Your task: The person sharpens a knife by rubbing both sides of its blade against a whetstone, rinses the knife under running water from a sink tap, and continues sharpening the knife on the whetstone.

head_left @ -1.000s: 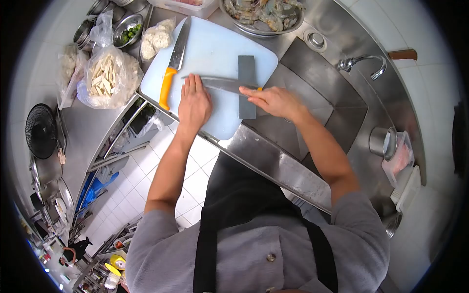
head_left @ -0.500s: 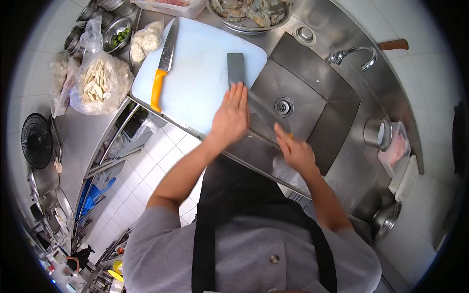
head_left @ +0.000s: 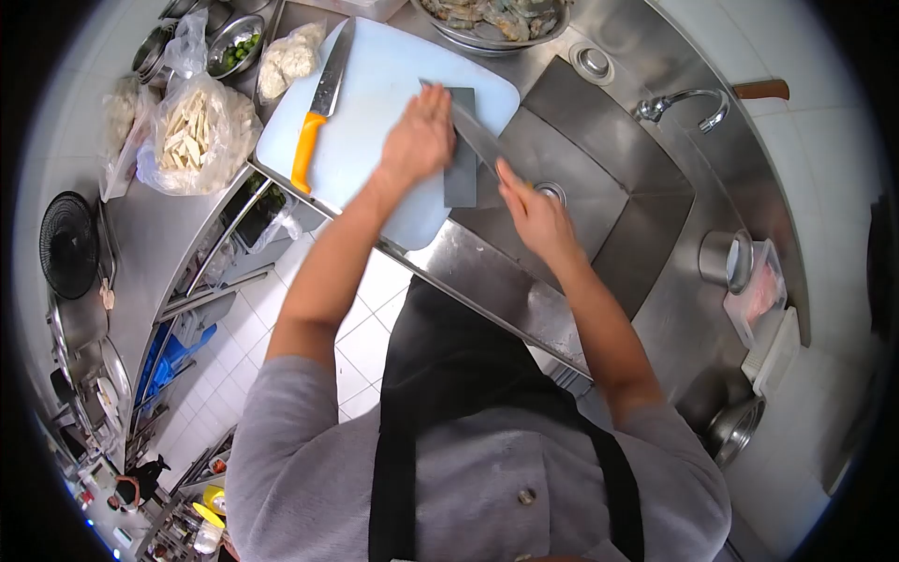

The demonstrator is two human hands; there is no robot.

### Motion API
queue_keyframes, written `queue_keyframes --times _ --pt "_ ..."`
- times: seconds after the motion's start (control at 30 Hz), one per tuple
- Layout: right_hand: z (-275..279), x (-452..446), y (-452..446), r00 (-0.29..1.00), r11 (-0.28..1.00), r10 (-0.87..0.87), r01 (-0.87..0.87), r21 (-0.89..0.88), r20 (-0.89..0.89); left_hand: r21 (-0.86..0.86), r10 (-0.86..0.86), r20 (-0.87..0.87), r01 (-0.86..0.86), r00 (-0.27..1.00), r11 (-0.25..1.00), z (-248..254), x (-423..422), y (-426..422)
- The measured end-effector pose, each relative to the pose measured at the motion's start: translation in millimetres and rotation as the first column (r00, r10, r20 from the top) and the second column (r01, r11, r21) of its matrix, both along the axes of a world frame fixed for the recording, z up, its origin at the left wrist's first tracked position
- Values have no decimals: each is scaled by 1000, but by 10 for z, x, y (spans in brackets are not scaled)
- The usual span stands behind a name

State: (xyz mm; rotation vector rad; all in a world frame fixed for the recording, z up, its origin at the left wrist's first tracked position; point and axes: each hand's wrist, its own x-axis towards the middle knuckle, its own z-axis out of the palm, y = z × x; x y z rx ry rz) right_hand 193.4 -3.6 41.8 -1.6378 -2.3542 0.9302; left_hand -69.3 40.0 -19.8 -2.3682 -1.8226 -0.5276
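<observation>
A grey sharpening stone (head_left: 461, 183) lies lengthwise on the white cutting board (head_left: 384, 94), at its right side. Across the stone slants the blade of a knife (head_left: 479, 140). My right hand (head_left: 543, 217) is closed around its handle, above the sink's edge. Stretched out flat, the fingers of my left hand (head_left: 419, 136) rest on the blade near its tip, over the stone's left edge. On the board's left side lies a second knife with a yellow handle (head_left: 304, 150), touched by neither hand.
The steel sink (head_left: 646, 244) with its tap (head_left: 684, 105) lies to the right. A bowl of shrimp (head_left: 496, 23) stands behind the board. Left are a bag of pale strips (head_left: 187, 136), another bag (head_left: 290, 61) and a bowl of green pieces (head_left: 236, 47). A cleaver-like brown handle (head_left: 763, 89) shows at right.
Both hands have moved away from me along the stone with the knife, the left hand also leftward. The blade now crosses the stone's far part instead of its near end.
</observation>
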Motion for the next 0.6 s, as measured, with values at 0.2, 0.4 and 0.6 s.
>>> queue_keyframes --times 0.2,0.4,0.6 --pt "-109 337 -604 996 999 12 -15 -32 -84 -57 2 161 7 987 998 83 267 -724" --pt "-324 -77 179 968 990 101 -76 115 -231 -65 80 70 -75 994 995 -8 -274 -104" --pt "-317 -114 268 964 979 183 -160 130 -192 -111 151 44 -146 988 983 23 -353 -284"
